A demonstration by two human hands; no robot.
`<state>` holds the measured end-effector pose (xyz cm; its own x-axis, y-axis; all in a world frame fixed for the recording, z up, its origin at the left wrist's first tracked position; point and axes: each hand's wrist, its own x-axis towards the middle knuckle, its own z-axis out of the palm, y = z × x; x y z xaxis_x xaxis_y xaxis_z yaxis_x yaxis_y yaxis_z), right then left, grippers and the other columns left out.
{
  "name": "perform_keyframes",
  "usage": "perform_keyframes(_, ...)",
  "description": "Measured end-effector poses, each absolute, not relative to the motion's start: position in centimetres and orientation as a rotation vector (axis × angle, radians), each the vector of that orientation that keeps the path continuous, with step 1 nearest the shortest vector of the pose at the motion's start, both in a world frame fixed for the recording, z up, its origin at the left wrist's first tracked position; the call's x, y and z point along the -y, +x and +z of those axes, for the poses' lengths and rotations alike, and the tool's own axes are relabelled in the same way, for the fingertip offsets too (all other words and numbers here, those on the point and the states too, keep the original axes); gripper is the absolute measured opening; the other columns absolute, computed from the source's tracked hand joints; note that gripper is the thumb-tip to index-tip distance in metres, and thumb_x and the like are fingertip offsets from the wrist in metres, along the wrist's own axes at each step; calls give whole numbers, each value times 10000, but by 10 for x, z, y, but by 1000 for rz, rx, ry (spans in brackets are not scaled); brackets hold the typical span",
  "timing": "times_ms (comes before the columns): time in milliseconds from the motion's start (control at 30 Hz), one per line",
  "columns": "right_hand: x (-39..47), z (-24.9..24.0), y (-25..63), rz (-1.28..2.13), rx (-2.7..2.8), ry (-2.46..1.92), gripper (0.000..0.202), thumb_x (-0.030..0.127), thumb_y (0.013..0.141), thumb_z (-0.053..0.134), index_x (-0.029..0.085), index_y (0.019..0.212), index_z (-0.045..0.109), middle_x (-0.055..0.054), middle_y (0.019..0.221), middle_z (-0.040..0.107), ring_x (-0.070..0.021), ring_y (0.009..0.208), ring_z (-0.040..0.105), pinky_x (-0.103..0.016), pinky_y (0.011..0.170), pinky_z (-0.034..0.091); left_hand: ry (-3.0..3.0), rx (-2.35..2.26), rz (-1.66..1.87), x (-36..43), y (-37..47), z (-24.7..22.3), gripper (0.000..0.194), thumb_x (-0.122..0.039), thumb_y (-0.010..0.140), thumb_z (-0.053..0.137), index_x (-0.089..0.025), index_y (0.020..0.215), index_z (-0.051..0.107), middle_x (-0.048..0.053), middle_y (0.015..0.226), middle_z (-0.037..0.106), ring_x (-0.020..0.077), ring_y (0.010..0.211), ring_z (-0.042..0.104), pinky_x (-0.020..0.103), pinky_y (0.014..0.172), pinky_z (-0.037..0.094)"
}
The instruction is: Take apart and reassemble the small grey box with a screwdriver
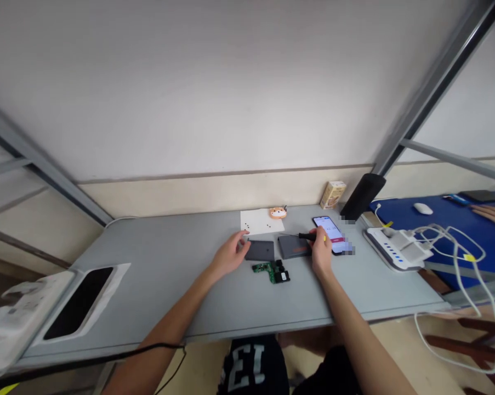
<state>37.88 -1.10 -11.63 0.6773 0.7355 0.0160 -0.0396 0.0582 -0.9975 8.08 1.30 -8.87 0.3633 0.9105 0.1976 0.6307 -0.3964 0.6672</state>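
Note:
My right hand (321, 249) is closed around a black screwdriver (307, 236), whose thin shaft points left over a dark grey case part (291, 247). My left hand (231, 252) has its fingers apart at the left edge of a second dark grey panel (261, 250). Below the two parts lies a green circuit board (272, 271) with black components. Behind them is a white sheet of paper (255, 220) with several tiny dark screws on it. An orange animal-faced case (277, 213) rests on the paper's back right. A lit phone (331, 233) lies beside my right hand.
A small carton (333, 195) and a black cylinder (362, 196) stand at the back right. Farther right are a power strip (391, 249) with white cables, a mouse (423, 208) and another person's hand (491, 214). A black tablet-like device (80, 302) lies at left.

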Motion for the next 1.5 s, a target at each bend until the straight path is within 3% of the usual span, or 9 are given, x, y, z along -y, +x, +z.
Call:
perform_keyframes(133,11,-116,378,645,630,-1412,546,723,892,485,204,818,638,11,718,541,-142,635,462,-277,594,399,2277,-1307,727,-24,88,-92,254,-354,996,494,-229,1109,684,8,799,671,173,704,615,298,705,476)
perform_keyframes(367,14,-110,376,644,614,-1430,532,715,887,492,207,805,626,9,741,543,-143,653,485,-262,593,419,2274,-1305,853,-18,81,-101,156,-214,956,502,-208,938,657,17,826,689,160,736,621,270,719,459)
perform_keyframes(500,17,-103,370,644,706,-1438,526,719,897,469,220,827,617,6,736,543,-159,647,502,-275,587,438,2269,-1310,833,-19,81,-100,172,-236,975,496,-215,988,667,24,857,698,171,762,635,287,750,480)
perform_keyframes(700,19,-92,363,619,837,-1472,536,718,926,417,224,822,596,18,675,502,-157,613,480,-278,586,438,2251,-1443,933,-24,77,-105,322,-330,1019,468,-186,1260,628,80,974,701,232,910,647,405,921,508)
perform_keyframes(967,21,-88,369,388,716,-1342,462,617,967,404,226,747,515,15,699,461,-150,630,449,-262,554,395,2332,-1533,1049,-41,61,-102,347,-348,1031,413,-185,1189,675,115,1081,687,271,1019,611,466,999,483)
perform_keyframes(1133,-11,-46,380,58,904,-1229,445,524,1003,449,225,675,485,6,695,460,-160,686,483,-301,693,439,2355,-1688,666,-70,58,-90,435,-388,1054,342,-241,1289,678,116,1298,652,338,1226,530,565,1066,407)
perform_keyframes(1233,-35,-28,380,-140,1111,-1129,371,451,1014,484,224,723,514,-43,861,575,-185,841,573,-345,829,465,2349,-1754,481,-84,62,-91,475,-416,1060,321,-281,1370,654,122,1367,591,349,1264,493,577,1077,381)
perform_keyframes(1367,-46,-36,379,-8,1565,-1145,336,451,984,592,227,739,543,-21,793,576,-164,737,571,-300,724,451,2434,-1768,456,-88,62,-100,486,-452,1066,296,-347,1394,639,106,1388,550,329,1252,482,554,1085,371)
perform_keyframes(1500,-46,-56,380,142,1871,-1333,294,497,986,584,244,870,677,-35,932,687,-171,812,656,-279,731,458,2485,-1766,466,-86,60,-104,474,-447,1065,310,-353,1410,620,105,1386,548,319,1233,488,536,1070,380)
